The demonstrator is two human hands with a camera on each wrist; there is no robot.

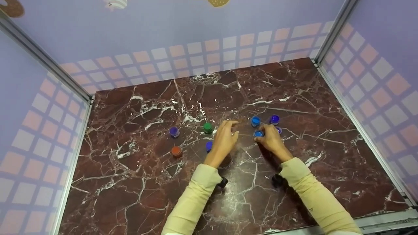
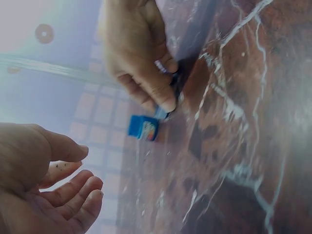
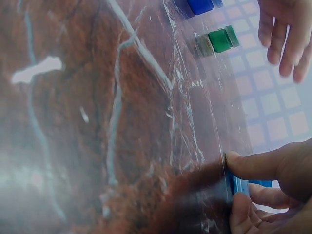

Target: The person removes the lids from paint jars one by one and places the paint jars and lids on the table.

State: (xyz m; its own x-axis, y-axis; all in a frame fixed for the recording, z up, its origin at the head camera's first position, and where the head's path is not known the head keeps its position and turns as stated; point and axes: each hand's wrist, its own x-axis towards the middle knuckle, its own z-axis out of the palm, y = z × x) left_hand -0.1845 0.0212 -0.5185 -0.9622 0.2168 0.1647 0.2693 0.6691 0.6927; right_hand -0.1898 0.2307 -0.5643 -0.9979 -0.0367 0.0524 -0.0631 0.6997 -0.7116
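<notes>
My right hand [image 1: 272, 139] pinches a small blue-lidded paint jar [image 1: 258, 134] between thumb and fingers, at the tabletop. In the right wrist view, part of that jar shows between the fingertips. Just behind it stands another blue jar [image 1: 255, 121], whose printed label shows in the left wrist view. Beyond the right hand are a violet jar [image 1: 274, 119] and a second violet one [image 1: 278, 130], partly hidden by the fingers. My left hand [image 1: 225, 138] hovers with loosely bent fingers, holding nothing. Nearest to it are a green jar [image 1: 207, 127] and a blue-violet jar [image 1: 209, 146], partly covered by that hand.
Farther left stand a purple jar [image 1: 174, 132] and an orange-red jar [image 1: 176, 151]. The dark red marbled tabletop [image 1: 130, 195] is bounded by lilac panels with a checked pattern [image 1: 196, 55] at the back and both sides, set in metal frames.
</notes>
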